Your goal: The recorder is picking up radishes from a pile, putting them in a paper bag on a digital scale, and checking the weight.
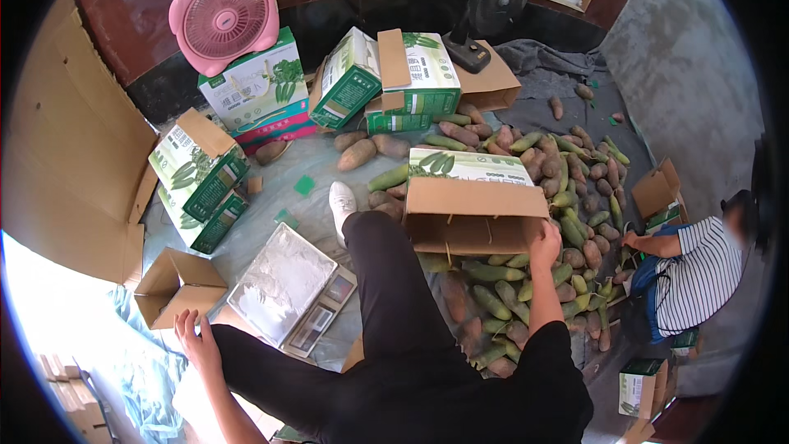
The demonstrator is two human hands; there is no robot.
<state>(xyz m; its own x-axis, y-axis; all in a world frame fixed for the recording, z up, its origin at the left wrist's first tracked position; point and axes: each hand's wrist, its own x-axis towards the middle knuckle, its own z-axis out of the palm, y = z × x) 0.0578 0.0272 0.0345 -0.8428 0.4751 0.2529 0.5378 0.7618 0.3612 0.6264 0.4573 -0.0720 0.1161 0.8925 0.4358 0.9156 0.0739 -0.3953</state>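
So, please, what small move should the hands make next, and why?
Probably bring the left hand to the left side of the open box to steady it: the right hand alone is at its right edge, and the left looks empty near the knee.

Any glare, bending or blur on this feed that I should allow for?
Head view: the lower-left edge is blown out to white; patchy glare sits on the scale; the tall cardboard sheet curves with the fisheye rim, and the corners go black; the inside of the box at the right hand is shaded, though both look reasonably sharp.
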